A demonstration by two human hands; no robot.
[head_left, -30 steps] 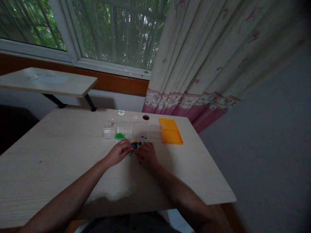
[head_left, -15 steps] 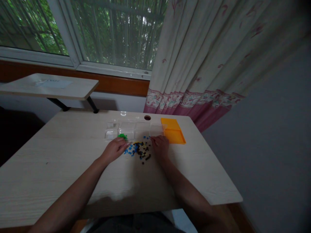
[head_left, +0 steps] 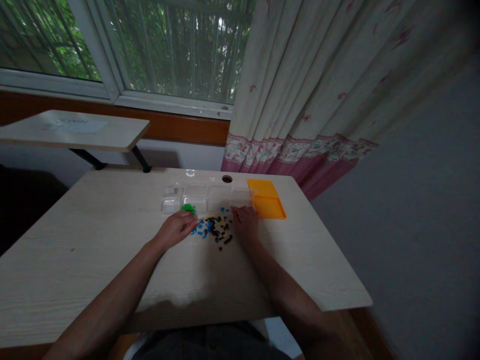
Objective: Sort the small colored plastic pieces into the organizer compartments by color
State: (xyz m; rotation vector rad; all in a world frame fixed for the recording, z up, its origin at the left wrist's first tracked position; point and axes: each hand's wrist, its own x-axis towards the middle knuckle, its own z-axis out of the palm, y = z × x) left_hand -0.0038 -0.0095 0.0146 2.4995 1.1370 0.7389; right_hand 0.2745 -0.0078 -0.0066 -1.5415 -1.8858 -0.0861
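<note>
A loose heap of small building bricks [head_left: 214,228], blue, black, dark brown and yellow, lies on the table between my two hands. At its left edge is my left hand [head_left: 175,229], fingers bent together with the tips by the blue bricks; whatever they pinch is too small to make out. My right hand [head_left: 245,222] is at the heap's right side, its fingertips drawn together beside a few blue bricks [head_left: 224,210] at the clear tray's near edge. Any piece in them cannot be made out. Green bricks [head_left: 188,207] sit in a compartment of the clear plastic tray [head_left: 195,191].
An orange plastic box [head_left: 267,199] lies right of the tray. Behind it is a round cable hole [head_left: 227,179] in the wooden table [head_left: 112,225]. A raised shelf [head_left: 123,131] on black legs stands at the back left. A curtain [head_left: 285,110] hangs behind the table.
The view has shifted slightly. Both hands stay in nearly the same places, with only small finger movements at the right hand near the blue bricks.
</note>
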